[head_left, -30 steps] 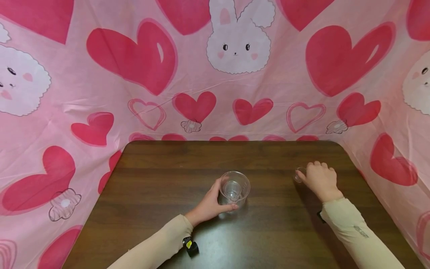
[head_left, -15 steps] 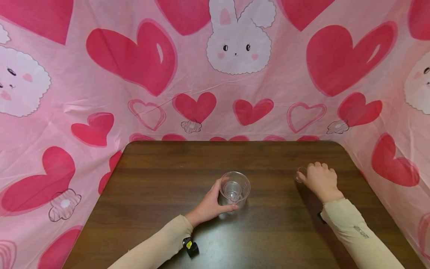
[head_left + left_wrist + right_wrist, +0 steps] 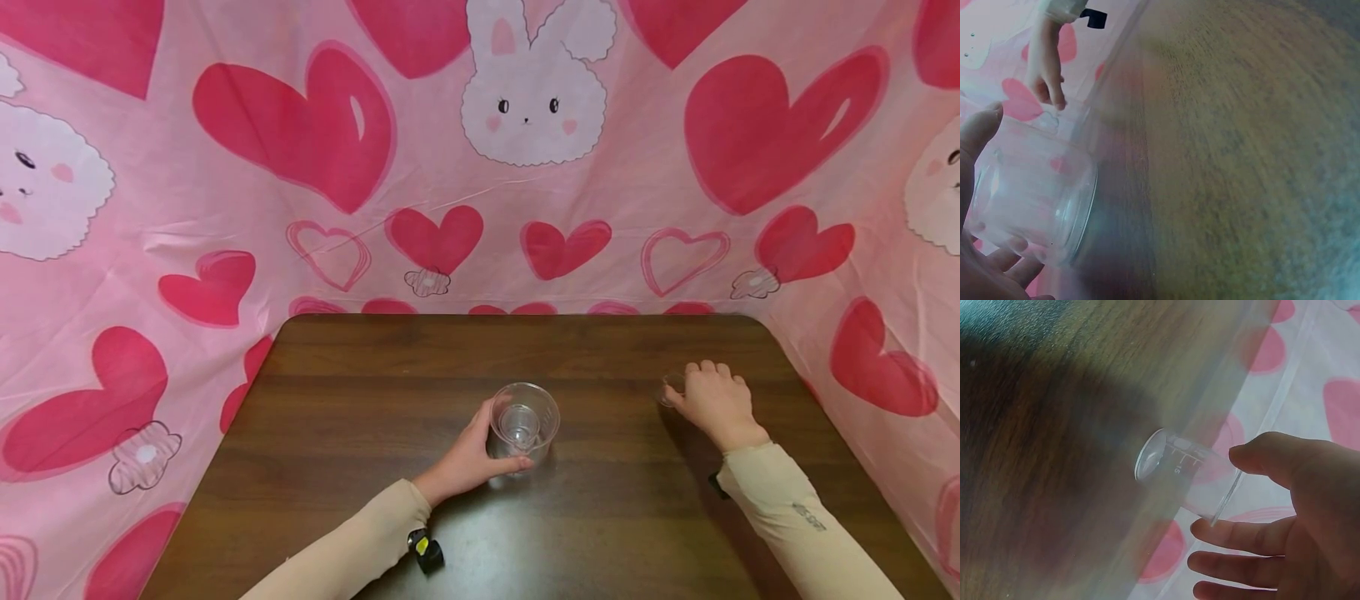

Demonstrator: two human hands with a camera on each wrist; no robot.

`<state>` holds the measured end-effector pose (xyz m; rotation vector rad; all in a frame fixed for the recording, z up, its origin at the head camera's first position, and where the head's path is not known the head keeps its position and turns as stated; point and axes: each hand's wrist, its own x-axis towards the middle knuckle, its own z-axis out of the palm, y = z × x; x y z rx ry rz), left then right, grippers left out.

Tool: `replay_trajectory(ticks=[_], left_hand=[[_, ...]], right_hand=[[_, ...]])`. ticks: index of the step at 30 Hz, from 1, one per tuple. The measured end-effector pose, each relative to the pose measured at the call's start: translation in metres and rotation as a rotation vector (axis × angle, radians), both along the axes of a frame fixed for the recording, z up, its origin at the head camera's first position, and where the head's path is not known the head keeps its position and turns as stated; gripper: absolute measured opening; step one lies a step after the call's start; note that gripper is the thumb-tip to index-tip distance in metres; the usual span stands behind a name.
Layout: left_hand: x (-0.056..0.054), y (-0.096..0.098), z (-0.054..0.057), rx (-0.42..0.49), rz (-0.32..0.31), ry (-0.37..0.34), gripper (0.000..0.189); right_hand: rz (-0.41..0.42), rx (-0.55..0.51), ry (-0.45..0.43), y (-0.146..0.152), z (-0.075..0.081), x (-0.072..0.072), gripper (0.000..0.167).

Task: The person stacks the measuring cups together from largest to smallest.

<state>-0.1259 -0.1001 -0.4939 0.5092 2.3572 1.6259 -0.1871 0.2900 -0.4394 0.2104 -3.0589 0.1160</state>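
Note:
My left hand (image 3: 465, 458) holds a large clear beaker (image 3: 550, 437) near the middle of the table, thumb on the near side and fingers round the far left. Smaller clear vessels (image 3: 518, 423) sit nested inside it. In the left wrist view the beaker (image 3: 1035, 187) stands with its base at the table, fingertips showing through and below it. Over on the right, my right hand (image 3: 716, 408) has thumb and index finger at opposite sides of the rim of a small clear beaker (image 3: 1185, 472) with graduation marks. That beaker stands upright on the wood; the other fingers are extended alongside.
The brown wood-grain table (image 3: 360, 375) has rounded far corners. A pink cloth (image 3: 630, 183) with hearts and rabbits hangs behind it and along both sides. A black-and-yellow strap piece (image 3: 425, 548) sits at the left wrist.

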Motion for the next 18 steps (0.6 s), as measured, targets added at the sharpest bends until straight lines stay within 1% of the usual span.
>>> replay_trajectory(ticks=[4,11,18], left_hand=[[0.000,0.000,0.000,-0.002,0.004,0.009,0.099],[0.000,0.000,-0.002,-0.013,0.003,0.010,0.099],[0.000,0.000,-0.004,-0.012,0.000,0.021,0.100]], right_hand=[[0.020,-0.002,-0.001,0.000,0.001,0.001,0.048],[0.055,-0.001,-0.038,-0.002,0.007,0.004,0.047],[0.091,-0.028,-0.044,-0.009,0.015,0.007,0.040]])
